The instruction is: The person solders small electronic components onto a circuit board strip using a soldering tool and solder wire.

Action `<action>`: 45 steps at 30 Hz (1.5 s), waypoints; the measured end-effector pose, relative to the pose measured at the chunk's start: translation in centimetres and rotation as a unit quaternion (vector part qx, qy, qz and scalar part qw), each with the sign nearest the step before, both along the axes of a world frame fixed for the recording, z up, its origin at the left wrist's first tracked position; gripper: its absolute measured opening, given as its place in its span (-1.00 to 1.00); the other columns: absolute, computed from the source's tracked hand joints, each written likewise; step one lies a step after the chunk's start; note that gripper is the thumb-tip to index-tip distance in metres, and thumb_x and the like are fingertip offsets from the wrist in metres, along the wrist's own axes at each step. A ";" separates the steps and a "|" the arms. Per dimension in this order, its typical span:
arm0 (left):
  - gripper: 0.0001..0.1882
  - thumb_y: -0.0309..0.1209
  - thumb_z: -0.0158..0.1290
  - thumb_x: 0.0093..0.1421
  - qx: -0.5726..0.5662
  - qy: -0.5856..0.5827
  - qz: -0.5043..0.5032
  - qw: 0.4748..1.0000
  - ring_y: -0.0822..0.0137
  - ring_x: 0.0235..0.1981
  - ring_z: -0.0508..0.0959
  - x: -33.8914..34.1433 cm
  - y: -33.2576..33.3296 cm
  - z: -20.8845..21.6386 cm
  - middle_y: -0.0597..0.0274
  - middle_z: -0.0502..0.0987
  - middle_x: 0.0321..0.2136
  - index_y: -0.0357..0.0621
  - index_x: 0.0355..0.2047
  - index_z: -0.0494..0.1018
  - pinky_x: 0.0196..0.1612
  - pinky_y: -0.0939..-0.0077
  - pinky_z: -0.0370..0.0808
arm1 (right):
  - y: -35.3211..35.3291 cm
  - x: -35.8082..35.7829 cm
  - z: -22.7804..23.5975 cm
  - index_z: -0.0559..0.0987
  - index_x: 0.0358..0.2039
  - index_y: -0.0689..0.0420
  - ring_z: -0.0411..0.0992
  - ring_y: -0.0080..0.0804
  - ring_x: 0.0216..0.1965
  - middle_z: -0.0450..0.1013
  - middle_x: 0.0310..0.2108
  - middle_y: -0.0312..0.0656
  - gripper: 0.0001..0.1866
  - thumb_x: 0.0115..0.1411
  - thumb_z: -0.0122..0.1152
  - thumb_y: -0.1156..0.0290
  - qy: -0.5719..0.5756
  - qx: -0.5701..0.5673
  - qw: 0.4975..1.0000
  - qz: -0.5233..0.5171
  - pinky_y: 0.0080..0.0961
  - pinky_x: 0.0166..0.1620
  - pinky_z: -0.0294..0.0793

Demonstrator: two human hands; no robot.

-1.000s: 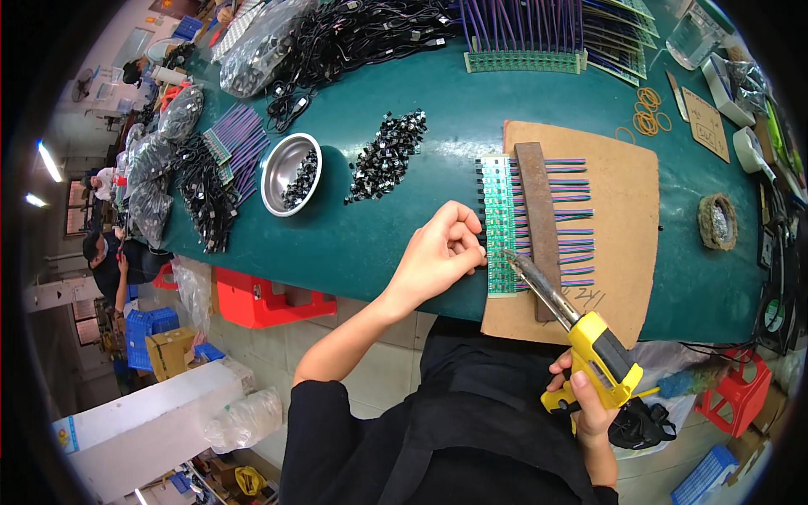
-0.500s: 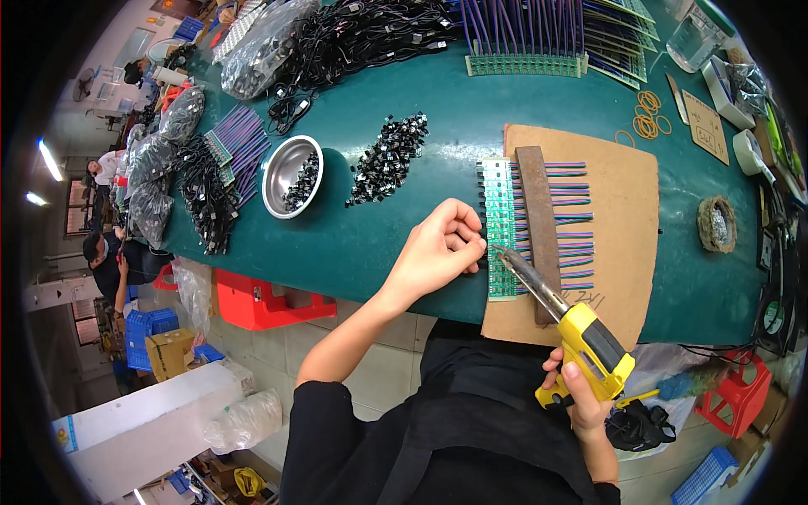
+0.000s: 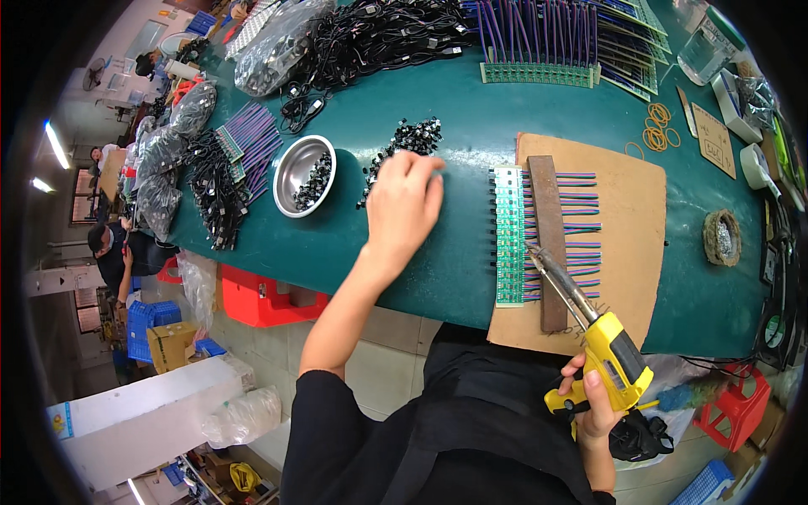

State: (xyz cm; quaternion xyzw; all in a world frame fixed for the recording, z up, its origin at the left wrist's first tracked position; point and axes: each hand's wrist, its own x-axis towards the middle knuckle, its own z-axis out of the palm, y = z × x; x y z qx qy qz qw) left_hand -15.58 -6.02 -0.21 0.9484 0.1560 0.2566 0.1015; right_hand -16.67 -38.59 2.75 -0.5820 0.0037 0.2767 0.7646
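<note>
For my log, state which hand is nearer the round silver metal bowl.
Left. The left hand is right of the bowl, by the small black parts; the right hand is farther right, holding a yellow-black soldering gun.

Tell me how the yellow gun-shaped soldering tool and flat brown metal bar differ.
The soldering tool is yellow, black and silver; the metal bar is brown. The tool is held in the right hand, while the bar lies across thin coloured wires. The tool narrows to a tip; the bar has straight edges. Both are elongated.
</note>
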 end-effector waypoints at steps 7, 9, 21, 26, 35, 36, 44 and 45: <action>-0.93 -0.47 0.10 0.04 0.050 0.005 -0.020 0.999 0.25 -0.41 0.47 1.9 2.7 -0.5 0.26 0.41 -0.50 -0.13 -0.42 0.49 -0.35 0.41 0.42 | -0.4 0.0 -0.2 0.34 -0.04 0.35 0.44 -0.34 -0.38 0.40 -0.34 -0.02 -0.61 0.12 0.04 0.45 0.008 0.015 1.000 0.020 -0.54 -0.49 0.49; -0.96 -0.48 0.09 0.06 -0.045 0.019 -0.019 0.999 0.33 -0.45 0.47 1.7 2.0 0.0 0.26 0.42 -0.51 -0.15 -0.44 0.48 -0.38 0.48 0.41 | -0.4 0.0 -0.2 0.34 -0.04 0.34 0.44 -0.34 -0.38 0.40 -0.35 -0.02 -0.60 0.11 0.05 0.45 0.007 0.017 1.000 0.024 -0.54 -0.49 0.49; -0.91 -0.54 0.02 0.14 -0.690 0.121 -0.125 0.703 0.52 -0.44 0.48 -3.4 -4.5 0.5 0.22 0.49 -0.45 -0.27 -0.34 0.39 -0.37 0.66 0.43 | -0.8 0.2 -0.2 0.33 -0.04 0.35 0.44 -0.31 -0.37 0.39 -0.34 -0.02 -0.57 0.09 0.08 0.42 0.029 0.029 0.998 0.041 -0.55 -0.49 0.50; -0.78 -0.57 0.07 0.10 -0.683 0.172 -0.105 0.702 0.53 -0.49 0.49 -3.0 -4.7 0.8 0.20 0.52 -0.50 -0.19 -0.29 0.25 -0.44 0.69 0.43 | -1.0 -0.1 0.1 0.35 -0.07 0.35 0.45 -0.36 -0.40 0.39 -0.34 -0.04 -0.59 0.09 0.08 0.42 0.060 0.002 0.997 0.043 -0.56 -0.49 0.50; -0.68 -0.58 0.10 0.08 -0.689 0.239 -0.117 0.674 0.47 -0.51 0.53 -1.9 -4.0 1.0 0.16 0.51 -0.55 -0.16 -0.30 0.15 -0.49 0.68 0.44 | -0.8 -0.2 0.5 0.38 -0.10 0.34 0.43 -0.43 -0.48 0.41 -0.35 -0.06 -0.62 0.07 0.10 0.42 0.064 -0.024 0.996 0.059 -0.57 -0.50 0.47; -0.68 -0.58 0.10 0.08 -0.689 0.239 -0.117 0.674 0.47 -0.51 0.53 -1.8 -4.0 1.0 0.16 0.51 -0.55 -0.16 -0.30 0.15 -0.49 0.68 0.44 | -0.8 -0.2 0.5 0.38 -0.10 0.34 0.43 -0.43 -0.48 0.41 -0.35 -0.06 -0.62 0.07 0.10 0.42 0.064 -0.025 0.996 0.059 -0.57 -0.50 0.47; -0.67 -0.58 0.11 0.07 -0.674 0.259 -0.113 0.683 0.45 -0.51 0.54 -1.6 -3.9 0.8 0.17 0.50 -0.57 -0.16 -0.31 0.14 -0.50 0.67 0.44 | -0.9 -0.2 0.7 0.37 -0.08 0.32 0.43 -0.43 -0.48 0.41 -0.35 -0.06 -0.61 0.08 0.09 0.43 0.057 -0.065 0.992 0.087 -0.56 -0.49 0.48; -0.67 -0.58 0.11 0.07 -0.674 0.259 -0.113 0.683 0.45 -0.51 0.54 -1.6 -3.9 0.9 0.17 0.50 -0.57 -0.16 -0.31 0.14 -0.50 0.67 0.44 | -0.7 -0.3 0.7 0.37 -0.08 0.32 0.43 -0.43 -0.48 0.41 -0.35 -0.06 -0.61 0.08 0.09 0.43 0.057 -0.065 0.992 0.087 -0.56 -0.49 0.48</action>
